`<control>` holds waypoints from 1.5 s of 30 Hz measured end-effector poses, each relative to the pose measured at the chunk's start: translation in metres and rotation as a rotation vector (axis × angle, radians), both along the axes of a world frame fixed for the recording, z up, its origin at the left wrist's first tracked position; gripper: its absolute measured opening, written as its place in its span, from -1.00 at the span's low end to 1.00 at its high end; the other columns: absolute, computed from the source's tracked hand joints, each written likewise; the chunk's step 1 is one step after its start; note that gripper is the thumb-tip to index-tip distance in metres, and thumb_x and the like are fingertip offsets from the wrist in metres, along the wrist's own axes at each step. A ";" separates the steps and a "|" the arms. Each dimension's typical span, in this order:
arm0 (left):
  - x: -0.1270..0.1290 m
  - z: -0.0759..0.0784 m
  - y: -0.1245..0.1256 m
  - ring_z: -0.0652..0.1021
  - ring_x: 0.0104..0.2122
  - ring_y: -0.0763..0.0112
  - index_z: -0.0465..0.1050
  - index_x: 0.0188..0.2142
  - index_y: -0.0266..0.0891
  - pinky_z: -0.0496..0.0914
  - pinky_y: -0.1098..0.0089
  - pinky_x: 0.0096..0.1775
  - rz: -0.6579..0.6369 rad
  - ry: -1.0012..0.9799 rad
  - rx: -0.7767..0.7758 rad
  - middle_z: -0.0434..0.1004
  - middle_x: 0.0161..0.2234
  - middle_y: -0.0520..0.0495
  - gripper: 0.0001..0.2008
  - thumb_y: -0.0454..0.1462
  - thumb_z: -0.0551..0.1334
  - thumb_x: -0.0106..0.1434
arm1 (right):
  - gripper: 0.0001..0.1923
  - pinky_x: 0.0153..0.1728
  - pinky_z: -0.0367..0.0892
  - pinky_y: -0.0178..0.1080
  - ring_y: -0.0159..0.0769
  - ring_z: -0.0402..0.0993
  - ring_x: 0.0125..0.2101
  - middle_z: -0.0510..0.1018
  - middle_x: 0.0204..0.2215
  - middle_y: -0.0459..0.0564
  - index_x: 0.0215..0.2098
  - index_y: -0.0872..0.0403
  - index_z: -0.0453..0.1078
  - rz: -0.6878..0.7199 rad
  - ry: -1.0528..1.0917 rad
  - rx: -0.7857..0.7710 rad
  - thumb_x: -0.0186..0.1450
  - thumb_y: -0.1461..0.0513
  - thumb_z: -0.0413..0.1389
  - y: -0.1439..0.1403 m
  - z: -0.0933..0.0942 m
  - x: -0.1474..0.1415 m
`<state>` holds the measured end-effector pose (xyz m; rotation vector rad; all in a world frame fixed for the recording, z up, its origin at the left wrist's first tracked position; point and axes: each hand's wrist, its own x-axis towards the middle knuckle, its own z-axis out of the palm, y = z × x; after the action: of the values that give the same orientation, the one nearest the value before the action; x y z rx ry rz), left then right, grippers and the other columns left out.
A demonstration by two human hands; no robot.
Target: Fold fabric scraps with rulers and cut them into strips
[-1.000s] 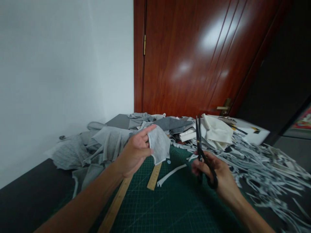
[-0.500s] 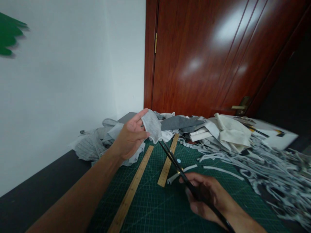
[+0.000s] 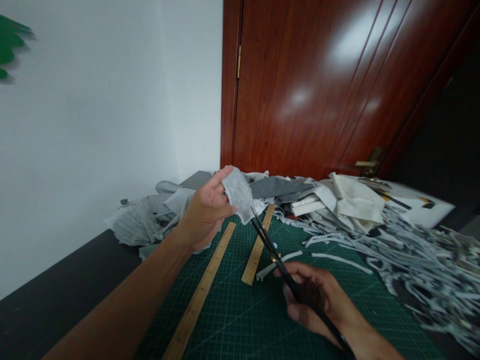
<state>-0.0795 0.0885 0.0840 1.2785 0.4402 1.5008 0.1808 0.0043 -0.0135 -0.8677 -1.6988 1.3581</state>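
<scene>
Pinching a small pale grey fabric scrap up off the green gridded cutting mat, left hand closed on its top edge so it hangs free, right hand gripping long black scissors, blades slightly parted at its lower corner.

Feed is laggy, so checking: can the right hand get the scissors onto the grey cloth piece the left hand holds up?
Probably yes. The right hand aims the scissors up at the grey cloth piece, tips at its lower edge, nothing between. The left hand pinches it above the cutting mat.
</scene>
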 end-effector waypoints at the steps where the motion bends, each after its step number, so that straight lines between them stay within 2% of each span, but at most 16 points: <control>1: 0.001 0.000 -0.001 0.47 0.22 -0.13 0.17 0.42 -0.35 0.48 0.03 0.18 0.000 -0.005 -0.003 0.46 0.25 -0.35 0.06 -0.55 0.50 -0.07 | -0.53 -0.40 0.20 -0.29 -0.34 0.24 -0.43 0.41 -0.41 -0.17 0.09 -0.07 0.51 -0.004 0.000 0.002 0.22 0.19 0.40 0.000 0.000 -0.001; 8: 0.008 -0.005 -0.002 0.48 0.23 -0.13 0.17 0.42 -0.33 0.47 0.01 0.20 -0.031 0.003 0.003 0.48 0.22 -0.34 0.01 -0.56 0.44 -0.02 | -0.60 -0.44 0.11 -0.29 -0.36 0.14 -0.46 0.31 -0.45 -0.21 -0.02 0.02 0.50 -0.013 -0.033 -0.009 0.18 0.17 0.39 0.001 0.006 -0.008; 14: 0.012 -0.007 -0.006 0.51 0.20 -0.10 0.14 0.44 -0.33 0.46 0.00 0.22 -0.037 0.008 -0.019 0.46 0.24 -0.33 0.07 -0.53 0.50 -0.04 | -0.59 -0.40 0.17 -0.27 -0.32 0.23 -0.43 0.37 -0.41 -0.15 -0.04 0.04 0.48 -0.060 -0.064 0.000 0.17 0.16 0.36 0.001 0.003 -0.010; 20: 0.014 -0.005 -0.008 0.53 0.17 -0.09 0.15 0.43 -0.29 0.46 -0.01 0.21 -0.035 0.035 -0.038 0.46 0.25 -0.30 0.09 -0.47 0.54 -0.06 | -0.63 -0.45 0.13 -0.30 -0.37 0.20 -0.47 0.38 -0.45 -0.18 -0.07 0.07 0.50 -0.057 -0.080 -0.008 0.18 0.16 0.37 0.001 0.004 -0.012; 26: 0.014 -0.005 -0.007 0.50 0.20 -0.14 0.11 0.45 -0.33 0.42 -0.06 0.24 -0.021 0.044 -0.046 0.46 0.24 -0.33 0.13 -0.45 0.56 -0.07 | -0.60 -0.58 0.10 -0.38 -0.46 0.15 -0.57 0.39 -0.45 -0.19 -0.03 0.09 0.49 -0.071 -0.087 -0.018 0.22 0.13 0.38 0.003 -0.003 -0.012; 33: 0.014 -0.008 -0.006 0.49 0.20 -0.12 0.10 0.46 -0.33 0.47 0.07 0.17 -0.026 0.053 -0.022 0.46 0.23 -0.37 0.08 -0.46 0.53 0.00 | -0.60 -0.66 0.08 -0.42 -0.54 0.09 -0.66 0.39 -0.51 -0.22 -0.05 0.11 0.51 -0.083 -0.092 -0.050 0.22 0.10 0.40 0.003 -0.008 -0.013; 38: 0.014 -0.008 -0.006 0.50 0.21 -0.11 0.13 0.45 -0.30 0.45 0.03 0.19 -0.036 0.037 -0.042 0.44 0.27 -0.34 0.06 -0.48 0.51 -0.01 | -0.61 -0.67 0.06 -0.42 -0.55 0.08 -0.68 0.36 -0.55 -0.25 -0.06 0.11 0.52 -0.092 -0.099 -0.042 0.24 0.09 0.39 0.004 -0.009 -0.014; 45: 0.015 -0.008 -0.008 0.50 0.19 -0.07 0.10 0.45 -0.34 0.47 0.10 0.16 -0.029 0.028 -0.050 0.47 0.24 -0.35 0.08 -0.49 0.50 -0.02 | -0.50 -0.65 0.11 -0.43 -0.54 0.13 -0.66 0.38 -0.52 -0.23 -0.05 0.11 0.53 -0.076 -0.081 -0.062 0.20 -0.01 0.44 0.003 -0.007 -0.015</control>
<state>-0.0649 0.0808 0.0755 1.2634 0.4722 1.4404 0.1658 0.0071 -0.0208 -1.0252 -1.6742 1.3468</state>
